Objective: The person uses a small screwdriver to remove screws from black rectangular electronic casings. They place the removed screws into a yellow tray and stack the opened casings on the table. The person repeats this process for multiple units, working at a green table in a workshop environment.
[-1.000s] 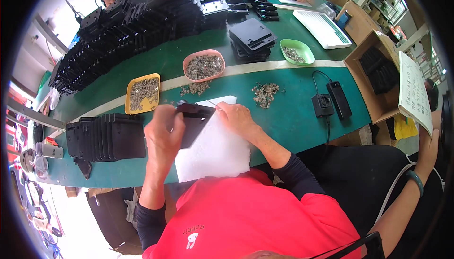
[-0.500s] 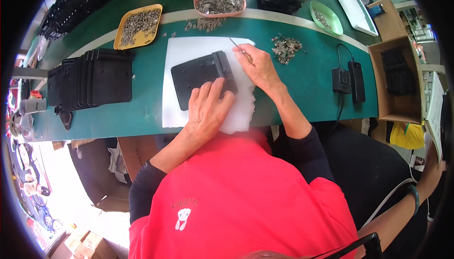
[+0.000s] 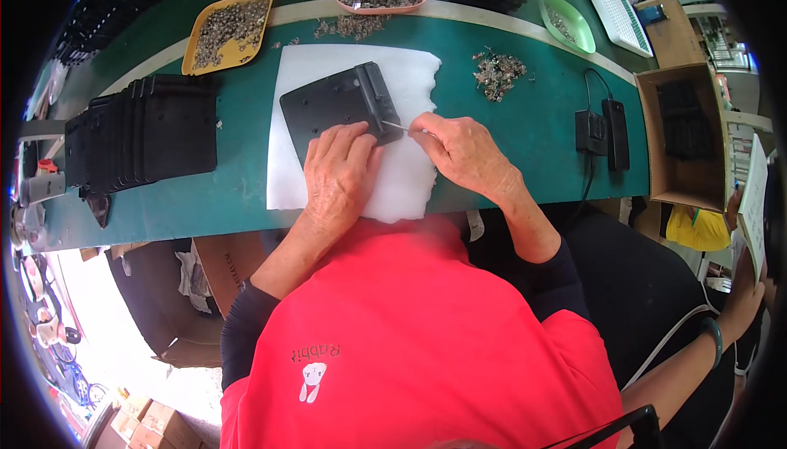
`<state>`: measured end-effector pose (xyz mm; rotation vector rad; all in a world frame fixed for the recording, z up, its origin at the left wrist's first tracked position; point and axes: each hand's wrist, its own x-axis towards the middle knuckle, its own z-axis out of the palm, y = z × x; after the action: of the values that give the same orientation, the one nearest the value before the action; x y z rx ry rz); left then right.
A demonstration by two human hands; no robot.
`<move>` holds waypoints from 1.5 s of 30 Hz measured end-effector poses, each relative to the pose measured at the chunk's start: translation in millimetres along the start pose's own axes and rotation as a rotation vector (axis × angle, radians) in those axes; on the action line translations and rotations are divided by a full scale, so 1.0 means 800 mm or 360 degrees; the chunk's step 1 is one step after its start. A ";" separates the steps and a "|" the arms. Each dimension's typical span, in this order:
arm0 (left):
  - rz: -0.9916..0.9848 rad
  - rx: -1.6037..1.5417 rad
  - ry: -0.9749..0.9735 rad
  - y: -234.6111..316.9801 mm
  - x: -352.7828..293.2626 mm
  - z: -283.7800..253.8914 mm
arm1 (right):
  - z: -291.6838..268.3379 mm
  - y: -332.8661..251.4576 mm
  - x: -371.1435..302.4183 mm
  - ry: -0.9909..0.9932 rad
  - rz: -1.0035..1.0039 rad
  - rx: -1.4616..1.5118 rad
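A flat black plastic panel [image 3: 328, 100] with a raised ridge along its right side lies at a slant on a white foam sheet [image 3: 287, 191]. My left hand [image 3: 340, 174] presses down on the panel's near edge, its fingers bent over the surface. From the right, my right hand [image 3: 467, 150] pinches a slim metal tool [image 3: 395, 126], which looks like tweezers. The tool's tip meets the panel beside the ridge, close to my left fingertips. Whether a small part is at the tip, I cannot tell.
Small metal parts fill a yellow tray [image 3: 194, 47], a pink tray [image 3: 379, 11] and a green tray [image 3: 584, 35]. A loose heap of parts [image 3: 498, 74] lies right. Stacked black panels [image 3: 164, 133] stand left. A cardboard box [image 3: 693, 191] and another person's arm [image 3: 680, 371] are at right.
My right hand has come nearer and down, bringing the tool from beyond the panel's far edge to its ridge. My left hand still presses the panel, its fingers slightly shifted.
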<state>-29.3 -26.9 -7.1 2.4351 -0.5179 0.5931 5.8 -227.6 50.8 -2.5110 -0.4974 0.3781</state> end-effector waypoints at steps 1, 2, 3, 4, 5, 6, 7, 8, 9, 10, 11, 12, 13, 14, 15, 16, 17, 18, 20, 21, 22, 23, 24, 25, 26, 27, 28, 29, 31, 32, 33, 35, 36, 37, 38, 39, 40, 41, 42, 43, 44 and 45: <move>-0.0048 -0.0054 0.0001 0.000 0.001 0.000 | 0.001 0.000 0.000 -0.0005 -0.0004 -0.0033; -0.0096 -0.0108 0.0001 0.000 0.003 -0.002 | 0.002 -0.001 0.002 -0.0010 -0.0007 -0.0067; -0.0144 -0.0162 0.0001 0.000 0.005 -0.003 | 0.002 -0.001 0.003 -0.0016 -0.0011 -0.0101; -0.0151 -0.0162 0.0005 0.000 0.006 -0.003 | 0.002 -0.003 0.004 -0.0028 -0.0010 -0.0102; -0.0158 -0.0161 0.0010 0.000 0.007 -0.002 | 0.000 -0.006 0.005 -0.0040 -0.0010 -0.0103; -0.0166 -0.0159 0.0015 0.000 0.008 -0.002 | -0.001 -0.008 0.005 -0.0053 -0.0011 -0.0105; -0.0153 -0.0138 0.0012 0.000 0.009 -0.002 | -0.001 -0.009 0.006 -0.0057 -0.0023 -0.0113; -0.0141 -0.0116 0.0010 0.002 0.010 -0.002 | -0.001 -0.011 0.006 -0.0061 -0.0036 -0.0121; -0.0129 -0.0093 0.0008 0.003 0.011 -0.002 | -0.001 -0.012 0.005 -0.0065 -0.0051 -0.0128; -0.0131 -0.0110 0.0013 0.002 0.011 -0.002 | 0.001 -0.012 0.003 -0.0037 -0.0071 -0.0128; -0.0134 -0.0127 0.0018 0.001 0.010 -0.002 | 0.005 -0.012 0.000 -0.0009 -0.0093 -0.0127; -0.0137 -0.0143 0.0024 0.001 0.010 -0.002 | 0.009 -0.011 -0.004 0.0018 -0.0115 -0.0126; -0.0129 -0.0140 0.0023 0.001 0.010 -0.002 | 0.014 -0.011 -0.006 0.0048 -0.0110 -0.0110; -0.0121 -0.0137 0.0023 0.001 0.010 -0.002 | 0.019 -0.010 -0.008 0.0078 -0.0104 -0.0093; -0.0113 -0.0135 0.0022 0.000 0.011 -0.001 | 0.022 -0.011 -0.010 0.0108 -0.0098 -0.0076; -0.0092 -0.0115 0.0030 -0.001 0.010 -0.001 | 0.024 -0.011 -0.010 0.0118 -0.0102 -0.0108; -0.0071 -0.0096 0.0038 -0.003 0.009 0.001 | 0.027 -0.012 -0.010 0.0128 -0.0106 -0.0140; -0.0049 -0.0078 0.0045 -0.004 0.008 0.001 | 0.029 -0.012 -0.010 0.0139 -0.0110 -0.0172; -0.0101 -0.0098 0.0036 -0.002 0.009 0.000 | 0.032 -0.009 -0.010 0.0263 -0.0165 -0.0088; -0.0128 -0.0107 0.0032 -0.001 0.010 0.000 | 0.033 -0.007 -0.010 0.0324 -0.0194 -0.0046; -0.0118 -0.0104 0.0036 -0.001 0.010 0.000 | 0.032 -0.007 -0.010 0.0413 -0.0166 0.0244; -0.0109 -0.0100 0.0040 -0.001 0.010 0.000 | 0.031 -0.007 -0.011 0.0498 -0.0136 0.0535; -0.0099 -0.0095 0.0044 -0.002 0.010 -0.001 | 0.031 -0.007 -0.011 0.0579 -0.0104 0.0827; -0.0071 -0.0091 0.0029 -0.002 0.010 0.000 | 0.034 -0.006 -0.008 0.0656 -0.0139 0.1118; -0.0041 -0.0086 0.0013 -0.003 0.009 0.000 | 0.041 -0.005 -0.002 0.0732 -0.0174 0.1410; -0.0012 -0.0081 -0.0002 -0.003 0.009 -0.001 | 0.050 -0.005 0.003 0.0807 -0.0210 0.1702; -0.0016 -0.0084 -0.0007 -0.004 0.009 0.000 | 0.057 -0.010 0.005 0.0800 -0.0082 0.1819; -0.0020 -0.0088 -0.0013 -0.004 0.008 0.000 | 0.056 -0.013 0.002 0.0688 -0.0046 0.1761; -0.0045 -0.0108 -0.0006 -0.004 0.008 0.000 | 0.049 -0.025 -0.003 0.0466 0.0023 0.1647; -0.0067 -0.0125 0.0007 -0.003 0.009 0.000 | 0.049 -0.024 -0.006 0.0402 0.0196 0.1298; -0.0089 -0.0141 0.0019 -0.002 0.009 0.000 | 0.050 -0.020 -0.008 0.0440 0.0104 0.1040; -0.0122 -0.0147 0.0040 0.001 0.009 0.000 | 0.049 -0.012 -0.011 0.0509 -0.0072 0.0507; -0.0139 -0.0150 0.0050 0.002 0.009 0.000 | 0.044 -0.012 -0.012 0.0425 -0.0038 0.0384; -0.0114 -0.0127 0.0057 0.002 0.009 0.000 | 0.036 -0.016 -0.014 0.0342 0.0000 0.0265; -0.0090 -0.0104 0.0064 0.002 0.010 0.001 | 0.029 -0.020 -0.016 0.0258 0.0037 0.0147; -0.0066 -0.0081 0.0072 0.002 0.010 0.002 | 0.024 -0.020 -0.014 0.0197 0.0044 0.0078; -0.0064 -0.0080 0.0048 0.002 0.011 0.001 | 0.018 -0.018 -0.009 0.0143 0.0047 0.0009; -0.0063 -0.0079 0.0024 0.002 0.011 0.000 | 0.013 -0.016 -0.005 0.0087 0.0049 -0.0059; -0.0063 -0.0077 0.0000 0.003 0.012 -0.001 | 0.010 -0.014 -0.002 0.0046 0.0048 -0.0072; -0.0062 -0.0071 0.0000 0.002 0.012 -0.001 | 0.007 -0.011 0.001 0.0000 0.0043 -0.0085; -0.0061 -0.0066 0.0001 0.001 0.013 0.000 | 0.005 -0.009 0.004 -0.0045 0.0038 -0.0098; -0.0061 -0.0061 0.0001 0.000 0.014 0.001 | 0.003 -0.007 0.007 -0.0099 0.0012 -0.0080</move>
<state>-19.7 -30.2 -2.0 2.4030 -0.4769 0.5630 8.8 -220.0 51.2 -2.5570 -0.5278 0.4533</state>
